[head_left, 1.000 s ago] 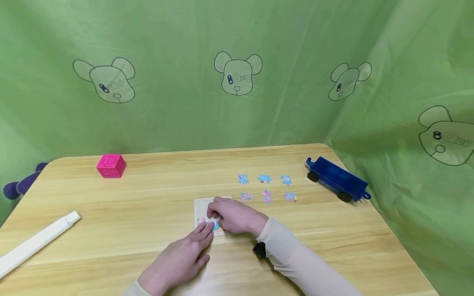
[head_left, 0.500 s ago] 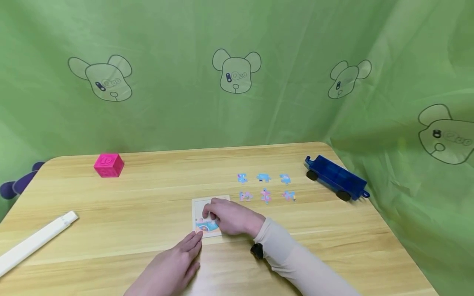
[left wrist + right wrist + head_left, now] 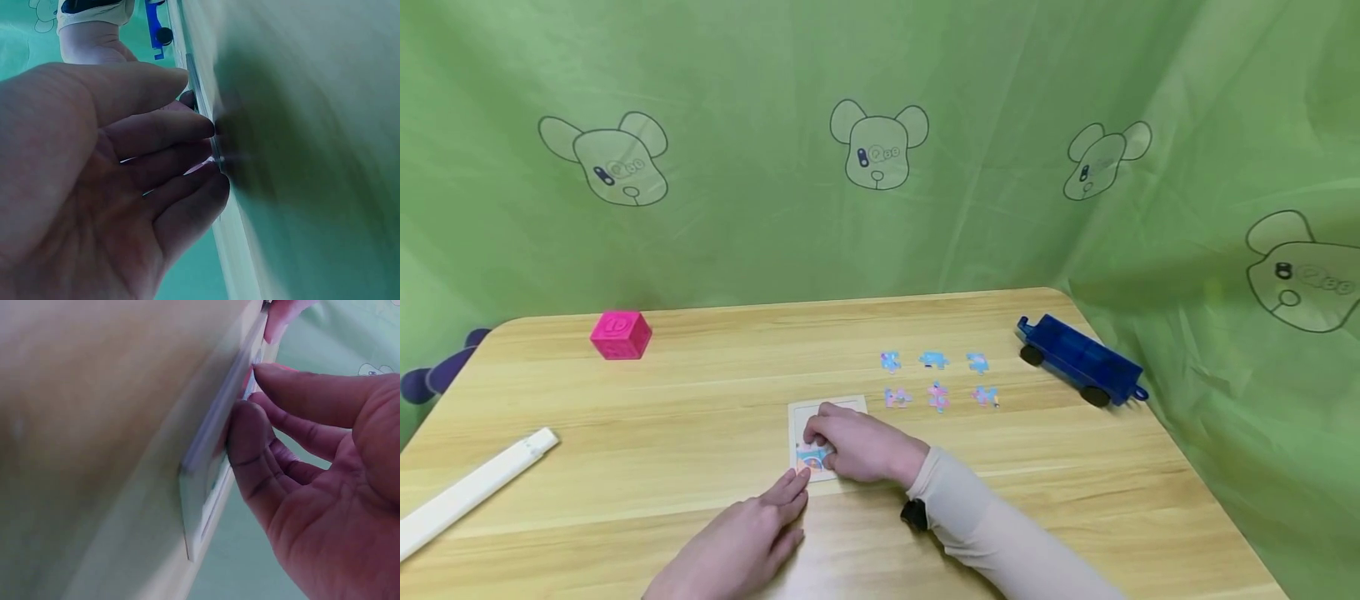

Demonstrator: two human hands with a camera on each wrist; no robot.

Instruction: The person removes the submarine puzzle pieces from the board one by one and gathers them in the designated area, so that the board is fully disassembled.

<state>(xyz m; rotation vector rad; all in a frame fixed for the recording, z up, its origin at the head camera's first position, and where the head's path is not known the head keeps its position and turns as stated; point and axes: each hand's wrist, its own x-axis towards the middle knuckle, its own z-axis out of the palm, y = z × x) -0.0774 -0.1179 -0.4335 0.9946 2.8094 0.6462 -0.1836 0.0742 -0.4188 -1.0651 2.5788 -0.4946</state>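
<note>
A small white puzzle board (image 3: 855, 403) lies on the table in front of me, with colourful puzzle pieces (image 3: 808, 461) fitted along its near end. My right hand (image 3: 861, 446) reaches over the board from the right, fingers bent down onto the picture. In the right wrist view its thumb (image 3: 306, 394) and fingertips touch the board face; they cover whatever lies beneath, so a pinched piece cannot be made out. My left hand (image 3: 737, 533) rests its extended fingertips on the board's near left corner. Several loose jigsaw pieces (image 3: 934, 360) lie in two rows beyond the board, to the right.
A blue toy wagon (image 3: 1081, 358) with black wheels stands at the table's right edge. A pink block (image 3: 621, 335) sits at the back left, and a long white bar (image 3: 475, 492) lies at the left. Green printed cloth (image 3: 745, 242) hangs behind the table.
My left fingers have drawn back from the fitted pieces to the board's near corner. My right hand has shifted slightly left and nearer on the board. The loose pieces stay put.
</note>
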